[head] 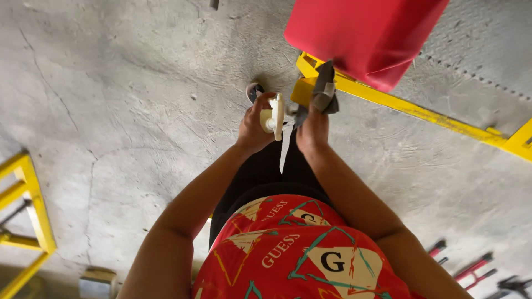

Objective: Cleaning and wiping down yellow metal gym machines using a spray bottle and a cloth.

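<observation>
Right now my left hand (256, 126) is curled around a cream plastic fitting (274, 116), thumb and fingers pinching its disc-shaped flange so the flat face stands edge-on toward me, held in the air in front of my waist above the concrete floor (127, 111). My right hand (313, 128) is just beside it, fingers pressed together around a folded grey cloth (324, 91) that sticks up past the knuckles; cloth and fitting are near each other, but I cannot tell whether they touch. Beyond both hands sits a yellow metal frame (421, 113) with a red padded block (366, 33) over it. Another yellow frame (30, 210) stands well apart at the left, and red-handled tools (471, 271) lie on the floor at lower right.

I judge the work in hand to be wiping the fitting with the cloth. To do it well I would keep the left pinch firm on the rim so the piece cannot spin, turn the flange face toward the cloth, and draw the cloth across in short strokes, shifting the grip so no covered patch is missed. The piece looks smooth and light, so I would not loosen the pinch mid-stroke.
</observation>
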